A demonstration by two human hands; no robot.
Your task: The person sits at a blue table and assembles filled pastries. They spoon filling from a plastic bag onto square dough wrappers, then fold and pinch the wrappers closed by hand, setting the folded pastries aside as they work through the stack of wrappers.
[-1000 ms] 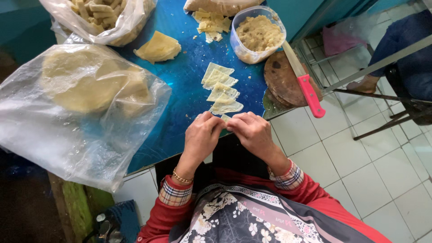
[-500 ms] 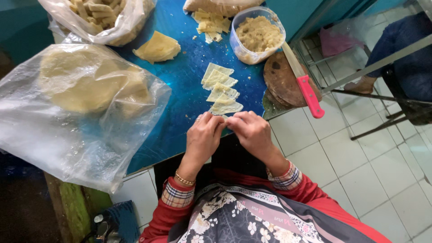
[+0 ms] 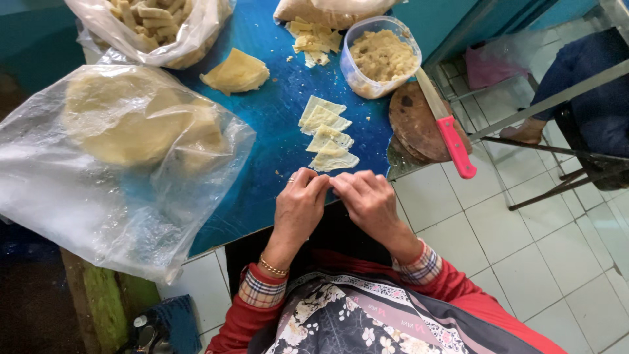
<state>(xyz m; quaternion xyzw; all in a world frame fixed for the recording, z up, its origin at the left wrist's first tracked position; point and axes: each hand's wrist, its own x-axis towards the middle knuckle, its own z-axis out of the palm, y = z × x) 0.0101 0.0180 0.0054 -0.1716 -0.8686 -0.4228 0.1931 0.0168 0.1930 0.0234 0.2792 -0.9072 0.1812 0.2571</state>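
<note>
My left hand (image 3: 298, 206) and my right hand (image 3: 370, 203) meet fingertip to fingertip at the near edge of the blue table (image 3: 275, 170). Both pinch a small pale pastry piece that the fingers almost fully hide. Just beyond the fingers lies a short row of cut pale pastry wrappers (image 3: 327, 134), overlapping one another. A clear plastic tub of crumbly beige filling (image 3: 380, 56) stands further back, with pastry scraps (image 3: 314, 39) beside it.
A pink-handled knife (image 3: 452, 137) lies on a round wooden board (image 3: 413, 121) overhanging the table's right edge. On the left are a large clear bag of round pastry sheets (image 3: 124, 131), a bag of rolled pieces (image 3: 151, 23) and a folded sheet (image 3: 236, 72). Another person's leg (image 3: 583, 92) is at the right.
Both hands have drawn slightly back from the row of wrappers toward the table edge, staying pinched together on the small piece. Nothing else on the table has moved.
</note>
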